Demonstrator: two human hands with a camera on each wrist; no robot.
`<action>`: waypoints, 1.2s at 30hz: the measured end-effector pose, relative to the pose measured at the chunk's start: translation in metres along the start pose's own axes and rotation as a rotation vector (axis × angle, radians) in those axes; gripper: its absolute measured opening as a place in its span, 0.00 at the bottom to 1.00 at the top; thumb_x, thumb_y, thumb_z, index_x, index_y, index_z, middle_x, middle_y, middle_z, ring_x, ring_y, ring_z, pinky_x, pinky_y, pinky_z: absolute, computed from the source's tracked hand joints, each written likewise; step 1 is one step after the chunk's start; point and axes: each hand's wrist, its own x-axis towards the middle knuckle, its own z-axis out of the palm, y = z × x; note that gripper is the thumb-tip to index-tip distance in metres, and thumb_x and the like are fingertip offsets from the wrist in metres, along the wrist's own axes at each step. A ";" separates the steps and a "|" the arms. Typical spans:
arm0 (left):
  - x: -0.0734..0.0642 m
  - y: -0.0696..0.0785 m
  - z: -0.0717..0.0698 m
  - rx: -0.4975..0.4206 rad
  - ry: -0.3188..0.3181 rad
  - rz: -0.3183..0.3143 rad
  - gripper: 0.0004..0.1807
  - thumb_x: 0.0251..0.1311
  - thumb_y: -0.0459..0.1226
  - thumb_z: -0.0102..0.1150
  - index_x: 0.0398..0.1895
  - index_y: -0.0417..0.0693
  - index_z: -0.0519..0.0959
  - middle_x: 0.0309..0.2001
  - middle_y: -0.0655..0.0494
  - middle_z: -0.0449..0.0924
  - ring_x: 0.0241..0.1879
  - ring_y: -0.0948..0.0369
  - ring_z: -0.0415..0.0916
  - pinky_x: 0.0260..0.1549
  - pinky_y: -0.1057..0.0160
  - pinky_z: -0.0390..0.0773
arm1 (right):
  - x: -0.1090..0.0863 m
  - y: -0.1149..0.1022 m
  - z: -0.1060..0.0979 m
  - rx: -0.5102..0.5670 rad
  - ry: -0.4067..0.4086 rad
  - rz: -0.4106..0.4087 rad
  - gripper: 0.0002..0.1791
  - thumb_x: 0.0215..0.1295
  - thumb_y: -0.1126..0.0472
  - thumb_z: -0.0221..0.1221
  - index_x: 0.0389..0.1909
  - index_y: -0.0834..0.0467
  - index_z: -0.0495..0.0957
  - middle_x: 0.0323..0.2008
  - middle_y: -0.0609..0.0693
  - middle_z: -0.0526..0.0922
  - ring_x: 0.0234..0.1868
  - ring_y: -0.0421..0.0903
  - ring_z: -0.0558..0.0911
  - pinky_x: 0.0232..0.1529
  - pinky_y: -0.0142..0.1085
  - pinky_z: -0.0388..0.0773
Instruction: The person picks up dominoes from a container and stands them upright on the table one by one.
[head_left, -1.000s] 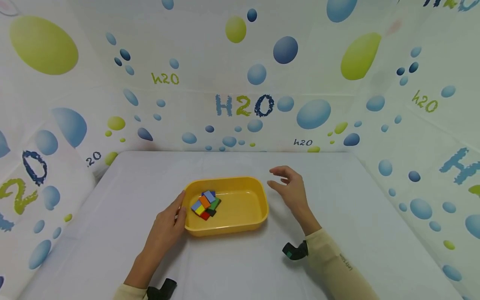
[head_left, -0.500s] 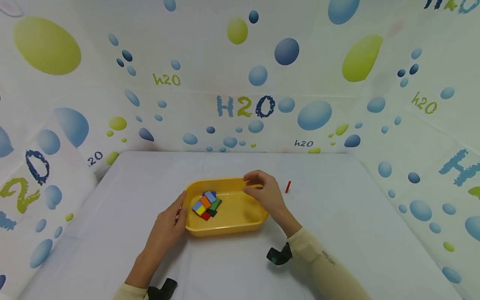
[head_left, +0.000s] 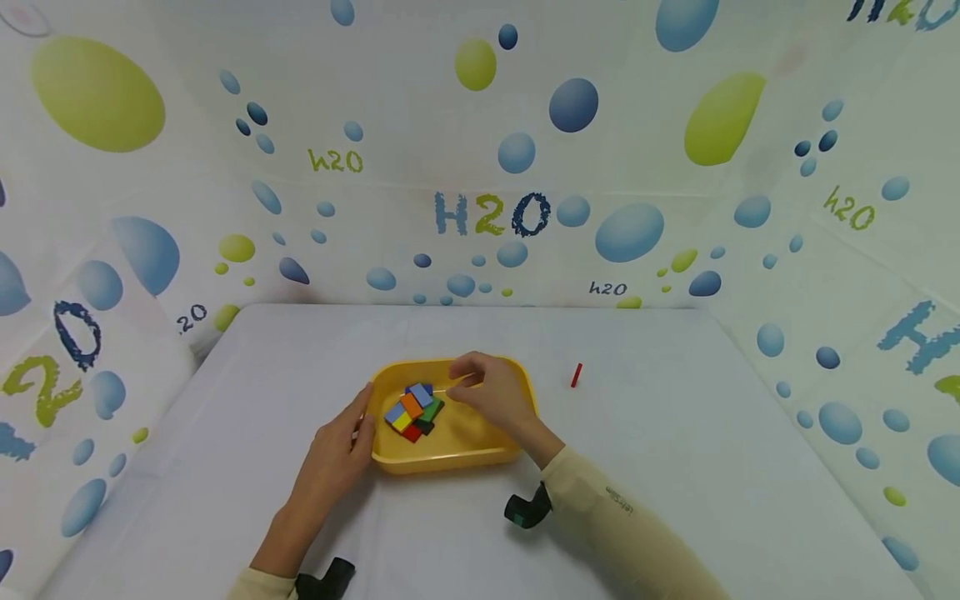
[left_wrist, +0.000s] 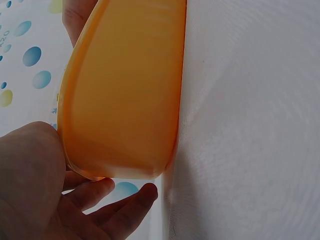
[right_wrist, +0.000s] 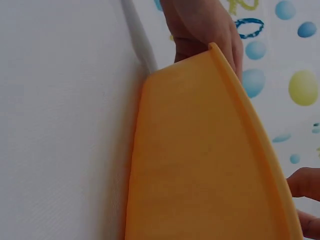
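A yellow plastic tray (head_left: 450,461) stands on the table, with several small flat blocks (head_left: 411,407) heaped at its left end in light blue, orange, yellow, green, red and dark colours. My left hand (head_left: 340,446) touches the tray's left end from outside. In the left wrist view its lower fingers (left_wrist: 135,207) stretch past the end wall. Over the tray's right half is my right hand (head_left: 493,392), thumb and forefinger apart and pointing at the heap, nothing visible between them. In the right wrist view its fingertips (right_wrist: 306,184) show beyond the rim.
A thin red piece (head_left: 577,375) lies on the white table right of the tray. White sheets (head_left: 390,208) with blue and green bubble prints rise at the back and both sides. Black wrist cameras (head_left: 527,507) stick out beneath the cuffs, low over the tabletop.
My right hand has moved left, from beside the red piece to over the tray, uncovering that piece on the table. My left hand and the heaped blocks have stayed put.
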 end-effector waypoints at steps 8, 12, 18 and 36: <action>-0.001 0.000 0.000 0.006 -0.004 -0.005 0.30 0.78 0.33 0.50 0.80 0.39 0.62 0.71 0.38 0.70 0.60 0.42 0.78 0.52 0.45 0.80 | 0.011 -0.004 0.019 -0.030 -0.029 0.062 0.12 0.66 0.67 0.70 0.49 0.59 0.83 0.45 0.51 0.85 0.42 0.46 0.83 0.45 0.36 0.83; -0.002 0.002 0.000 0.005 -0.004 -0.007 0.30 0.78 0.33 0.50 0.80 0.39 0.62 0.71 0.38 0.70 0.60 0.42 0.78 0.52 0.45 0.80 | 0.015 -0.003 0.027 -0.053 -0.036 0.061 0.11 0.66 0.68 0.69 0.47 0.60 0.84 0.44 0.50 0.85 0.41 0.46 0.83 0.44 0.36 0.83; -0.004 0.004 0.001 0.004 0.002 -0.002 0.29 0.78 0.33 0.50 0.79 0.38 0.62 0.71 0.38 0.70 0.60 0.42 0.78 0.52 0.45 0.80 | 0.018 -0.004 0.033 -0.074 -0.034 0.086 0.11 0.65 0.68 0.69 0.48 0.59 0.84 0.44 0.48 0.85 0.42 0.45 0.82 0.45 0.36 0.82; -0.005 0.004 0.001 0.003 -0.011 -0.021 0.30 0.78 0.34 0.49 0.80 0.39 0.62 0.71 0.38 0.70 0.61 0.42 0.77 0.52 0.45 0.80 | 0.025 -0.009 0.045 -0.143 -0.092 0.115 0.15 0.62 0.70 0.71 0.50 0.59 0.86 0.47 0.47 0.87 0.47 0.46 0.82 0.54 0.37 0.80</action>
